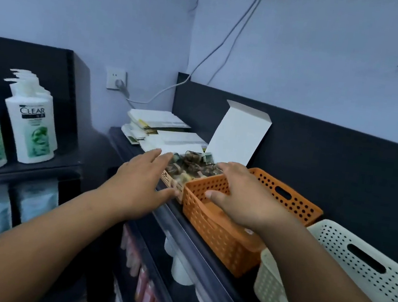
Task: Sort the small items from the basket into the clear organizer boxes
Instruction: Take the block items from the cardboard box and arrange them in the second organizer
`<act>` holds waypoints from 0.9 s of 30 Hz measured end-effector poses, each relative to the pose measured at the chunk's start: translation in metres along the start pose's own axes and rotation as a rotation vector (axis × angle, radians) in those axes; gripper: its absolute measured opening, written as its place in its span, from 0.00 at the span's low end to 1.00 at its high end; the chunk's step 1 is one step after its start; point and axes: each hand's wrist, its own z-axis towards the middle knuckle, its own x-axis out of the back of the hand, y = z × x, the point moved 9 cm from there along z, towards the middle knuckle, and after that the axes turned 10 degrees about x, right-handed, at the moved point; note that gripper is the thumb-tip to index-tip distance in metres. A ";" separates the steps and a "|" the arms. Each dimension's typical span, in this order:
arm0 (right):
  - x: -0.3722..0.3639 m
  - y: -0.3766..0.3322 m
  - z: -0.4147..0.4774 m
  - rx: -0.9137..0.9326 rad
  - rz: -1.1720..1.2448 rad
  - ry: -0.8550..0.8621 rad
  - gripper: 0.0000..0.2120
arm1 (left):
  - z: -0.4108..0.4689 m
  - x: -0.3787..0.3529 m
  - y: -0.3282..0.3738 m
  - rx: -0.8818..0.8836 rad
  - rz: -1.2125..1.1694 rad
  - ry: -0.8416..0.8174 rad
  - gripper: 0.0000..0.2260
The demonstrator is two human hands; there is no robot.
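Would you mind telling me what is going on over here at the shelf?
A person reaches both hands toward an open cardboard box of small wrapped items. The left hand, fingers straight, is at the box's left side; the right hand lies over the rim of the orange basket beside it.
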 end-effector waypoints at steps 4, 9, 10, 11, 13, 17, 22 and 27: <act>-0.005 0.006 0.042 -0.050 -0.034 -0.007 0.34 | 0.049 -0.008 -0.015 -0.061 -0.031 -0.017 0.36; -0.019 0.007 0.091 -0.154 -0.032 -0.006 0.30 | 0.113 -0.026 -0.031 -0.176 -0.051 -0.092 0.35; -0.023 0.007 0.100 -0.177 -0.030 -0.012 0.27 | 0.125 -0.031 -0.034 -0.198 -0.049 -0.116 0.34; -0.027 0.008 0.108 -0.201 -0.034 -0.024 0.26 | 0.136 -0.035 -0.036 -0.219 -0.047 -0.136 0.33; -0.038 0.014 0.127 -0.260 -0.063 -0.052 0.27 | 0.158 -0.045 -0.042 -0.260 -0.051 -0.186 0.30; -0.061 0.028 0.156 -0.360 -0.087 -0.093 0.30 | 0.192 -0.073 -0.049 -0.337 -0.036 -0.302 0.27; -0.086 0.041 0.181 -0.440 -0.112 -0.144 0.25 | 0.217 -0.099 -0.042 -0.435 0.025 -0.373 0.22; -0.111 0.052 0.192 -0.500 -0.162 -0.277 0.29 | 0.232 -0.119 -0.037 -0.464 0.067 -0.384 0.22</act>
